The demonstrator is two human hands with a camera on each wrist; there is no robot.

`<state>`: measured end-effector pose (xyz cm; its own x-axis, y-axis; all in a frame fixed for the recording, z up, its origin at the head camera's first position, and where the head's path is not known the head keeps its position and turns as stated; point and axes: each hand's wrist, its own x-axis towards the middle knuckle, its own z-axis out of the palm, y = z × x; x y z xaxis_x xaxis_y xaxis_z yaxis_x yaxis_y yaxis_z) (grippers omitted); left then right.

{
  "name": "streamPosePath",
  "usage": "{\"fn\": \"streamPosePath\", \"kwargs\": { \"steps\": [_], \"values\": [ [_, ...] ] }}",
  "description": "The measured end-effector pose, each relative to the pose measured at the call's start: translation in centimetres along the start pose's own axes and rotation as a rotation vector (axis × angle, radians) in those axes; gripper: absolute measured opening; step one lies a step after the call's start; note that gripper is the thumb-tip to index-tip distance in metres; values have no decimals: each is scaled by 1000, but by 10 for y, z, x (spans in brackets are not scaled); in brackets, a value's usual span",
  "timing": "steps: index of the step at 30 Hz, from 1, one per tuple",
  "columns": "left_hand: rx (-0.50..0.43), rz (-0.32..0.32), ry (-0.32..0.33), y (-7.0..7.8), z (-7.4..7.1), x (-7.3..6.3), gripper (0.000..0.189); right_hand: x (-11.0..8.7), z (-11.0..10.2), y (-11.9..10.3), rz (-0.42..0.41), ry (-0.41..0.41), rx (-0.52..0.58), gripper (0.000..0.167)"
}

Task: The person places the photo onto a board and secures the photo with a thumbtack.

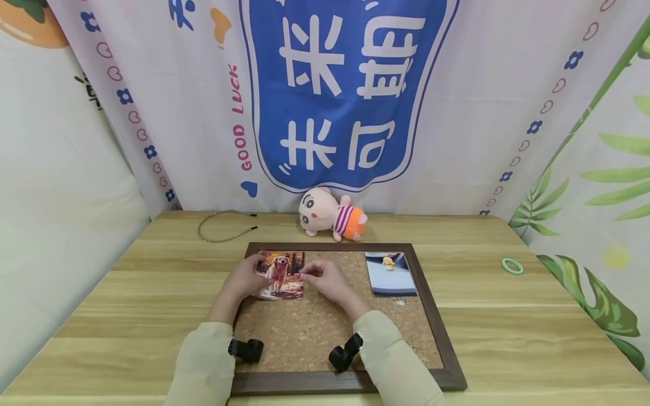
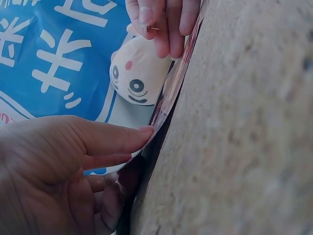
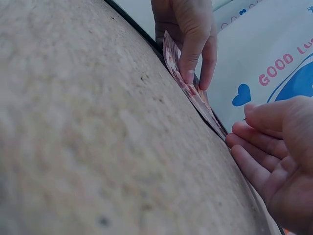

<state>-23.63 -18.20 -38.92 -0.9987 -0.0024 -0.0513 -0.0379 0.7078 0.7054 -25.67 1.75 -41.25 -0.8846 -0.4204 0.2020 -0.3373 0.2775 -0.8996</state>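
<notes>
A photo of a golden dog (image 1: pixel 279 274) lies on the upper left of a cork board (image 1: pixel 291 330). My left hand (image 1: pixel 247 276) spans its left side, thumb and forefinger stretched onto the picture, and its edge tilts up off the cork in the right wrist view. At the photo's right edge, my right hand (image 1: pixel 327 279) pinches a small pin between thumb and forefinger. The golden point of the pin (image 2: pixel 153 28) sticks out past the thumb in the left wrist view; its head is hidden. The right hand's other fingertips (image 3: pixel 234 149) rest beside the photo.
A second photo with a yellow toy (image 1: pixel 392 276) sits at the board's upper right, with small clear bits (image 1: pixel 401 303) below it. A brown wooden frame (image 1: pixel 304 383) surrounds the cork. Behind stand a plush doll (image 1: pixel 330 214) and a thin headband (image 1: pixel 215 239); a green ring (image 1: pixel 512 266) lies rightward.
</notes>
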Motion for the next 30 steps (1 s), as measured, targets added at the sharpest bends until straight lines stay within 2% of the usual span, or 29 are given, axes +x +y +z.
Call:
{"fn": "streamPosePath", "kwargs": {
  "steps": [6, 14, 20, 24, 27, 30],
  "values": [
    [66, -8, 10, 4, -1, -2, 59, -1, -1, -3, 13, -1, 1, 10],
    [123, 4, 16, 5, -3, -2, 58, -11, -6, -32, 26, -5, 25, 10],
    [190, 39, 23, 3, -2, -2, 55, -2, -3, -10, 36, 5, 4, 9],
    [316, 111, 27, 0, 0, 0, 51, 1, -1, -3, 29, 8, -13, 9],
    [396, 142, -4, -2, 3, 0, 52, 1, -1, -3, 32, 7, -19, 8],
    [398, 139, -72, -4, 7, 1, 62, 2, -1, -2, 29, -5, -24, 7]
  ]
}}
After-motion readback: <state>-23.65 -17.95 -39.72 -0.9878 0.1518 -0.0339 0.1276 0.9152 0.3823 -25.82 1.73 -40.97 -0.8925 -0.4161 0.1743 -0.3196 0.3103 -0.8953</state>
